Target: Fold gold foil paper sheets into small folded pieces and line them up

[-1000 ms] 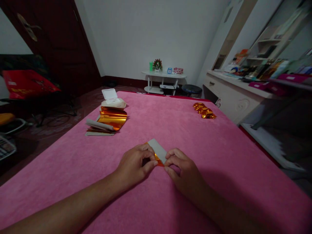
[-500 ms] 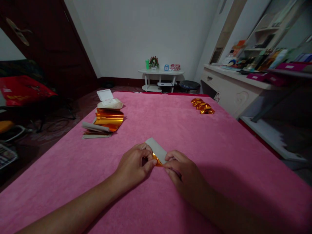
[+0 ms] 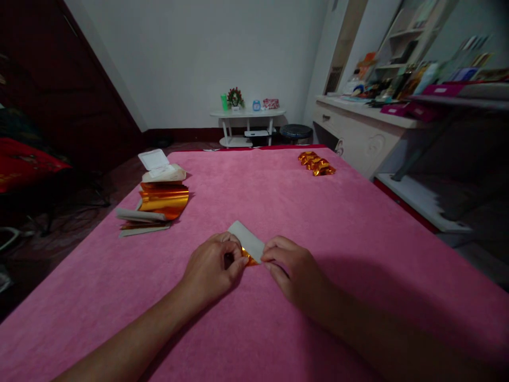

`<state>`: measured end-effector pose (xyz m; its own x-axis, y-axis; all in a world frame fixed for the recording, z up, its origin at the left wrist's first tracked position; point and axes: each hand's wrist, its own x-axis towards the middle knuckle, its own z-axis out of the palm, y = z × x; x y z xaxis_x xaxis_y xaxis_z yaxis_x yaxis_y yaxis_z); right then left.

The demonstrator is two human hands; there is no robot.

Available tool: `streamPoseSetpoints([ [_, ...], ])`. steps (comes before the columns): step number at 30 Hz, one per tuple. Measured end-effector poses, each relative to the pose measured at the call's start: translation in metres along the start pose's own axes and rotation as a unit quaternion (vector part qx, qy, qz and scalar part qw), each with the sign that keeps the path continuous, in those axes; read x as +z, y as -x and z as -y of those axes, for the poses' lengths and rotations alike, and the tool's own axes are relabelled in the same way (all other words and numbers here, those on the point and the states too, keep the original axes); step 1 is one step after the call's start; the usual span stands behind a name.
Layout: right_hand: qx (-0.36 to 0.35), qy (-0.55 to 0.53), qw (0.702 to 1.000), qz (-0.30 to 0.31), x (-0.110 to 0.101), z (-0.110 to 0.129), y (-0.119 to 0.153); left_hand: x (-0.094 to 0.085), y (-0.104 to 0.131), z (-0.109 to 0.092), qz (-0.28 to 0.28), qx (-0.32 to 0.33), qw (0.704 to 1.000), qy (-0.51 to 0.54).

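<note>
While the stack of gold foil sheets [image 3: 163, 199] lies well off beyond the left fingers, the left hand [image 3: 210, 268] pinches one end of a folded gold-and-white foil paper [image 3: 248, 245]. Its other end is clamped between the fingertips of the right hand [image 3: 292, 268]. Folded gold pieces [image 3: 317, 163] sit far beyond the right fingers on the pink cloth [image 3: 278, 201].

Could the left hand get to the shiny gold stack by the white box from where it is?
Probably yes. The left hand pinches the folded paper together with the right hand. Only bare pink cloth lies between it and the gold stack, but it would have to let go first.
</note>
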<state>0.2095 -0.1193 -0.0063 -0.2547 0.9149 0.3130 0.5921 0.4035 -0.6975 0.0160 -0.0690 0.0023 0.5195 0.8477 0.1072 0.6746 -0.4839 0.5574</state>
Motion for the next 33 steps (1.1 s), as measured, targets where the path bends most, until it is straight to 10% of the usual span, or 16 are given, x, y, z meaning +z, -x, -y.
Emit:
streamPoseSetpoints([
  [33,-0.070,0.068,0.995,0.013,-0.0003,0.0012,0.0006,0.0061,-0.0017,-0.0022,-0.030,-0.017,0.998,-0.049],
])
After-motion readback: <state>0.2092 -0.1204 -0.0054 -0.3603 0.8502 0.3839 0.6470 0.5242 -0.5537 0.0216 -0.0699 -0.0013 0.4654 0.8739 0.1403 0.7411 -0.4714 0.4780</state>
